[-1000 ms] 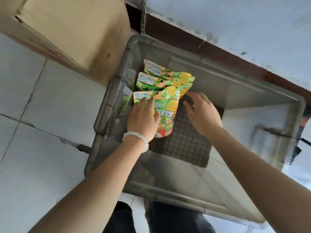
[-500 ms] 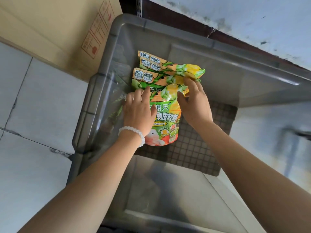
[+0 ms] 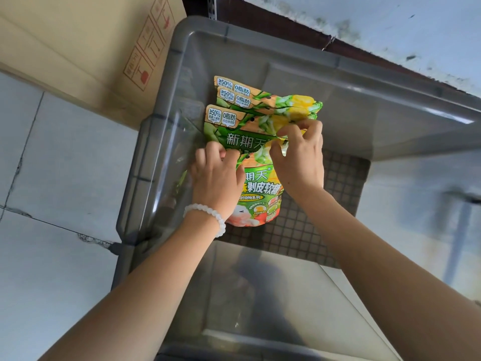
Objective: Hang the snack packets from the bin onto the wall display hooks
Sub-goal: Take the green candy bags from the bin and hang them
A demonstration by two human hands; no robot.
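Note:
Several green and orange snack packets (image 3: 260,118) lie overlapped in the far left part of a grey translucent bin (image 3: 338,82). My left hand (image 3: 216,178), with a white bead bracelet on the wrist, has its fingers curled onto the left edge of the nearest packet (image 3: 257,199). My right hand (image 3: 302,157) pinches the top right edges of the packets with curled fingers and thumb. The nearest packet's top is partly hidden under both hands. No wall hooks show.
A cardboard box (image 3: 99,48) stands against the bin's far left corner on pale floor tiles (image 3: 52,165). A white wall with a dark skirting strip (image 3: 390,61) runs behind the bin. The bin's floor is a dark grid (image 3: 312,230).
Both hands slid up the packets toward their top edges and curled their fingers onto them. The camera moved closer over the bin.

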